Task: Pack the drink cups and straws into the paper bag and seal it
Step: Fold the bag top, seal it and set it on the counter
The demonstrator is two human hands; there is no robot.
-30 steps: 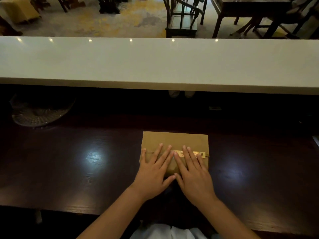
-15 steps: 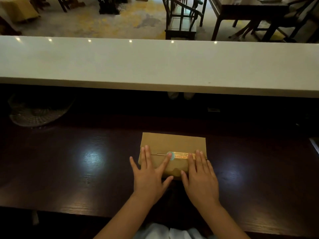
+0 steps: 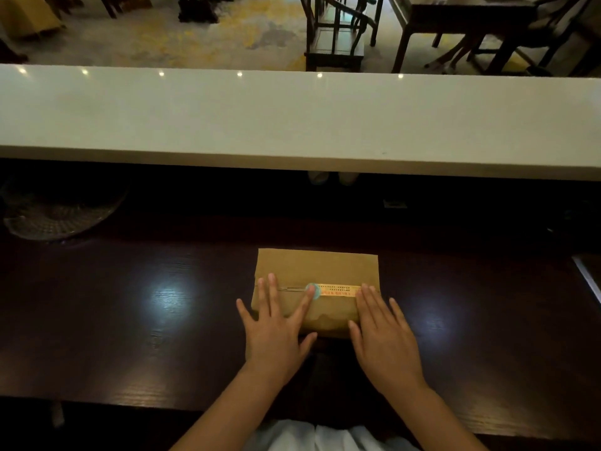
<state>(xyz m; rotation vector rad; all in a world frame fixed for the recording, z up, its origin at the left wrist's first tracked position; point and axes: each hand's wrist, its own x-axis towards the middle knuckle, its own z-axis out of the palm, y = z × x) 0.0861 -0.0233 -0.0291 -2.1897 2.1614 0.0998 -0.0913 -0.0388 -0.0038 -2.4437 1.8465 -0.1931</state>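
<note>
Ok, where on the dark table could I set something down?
Bare dark table lies left of the paper bag, short of the fan, and right of it. Crowded only where left hand and right hand press the bag.

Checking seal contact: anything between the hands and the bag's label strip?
Nothing visible. Left hand and right hand lie flat on the paper bag; a left finger touches the round sticker, right fingers reach the strip's other end.
</note>
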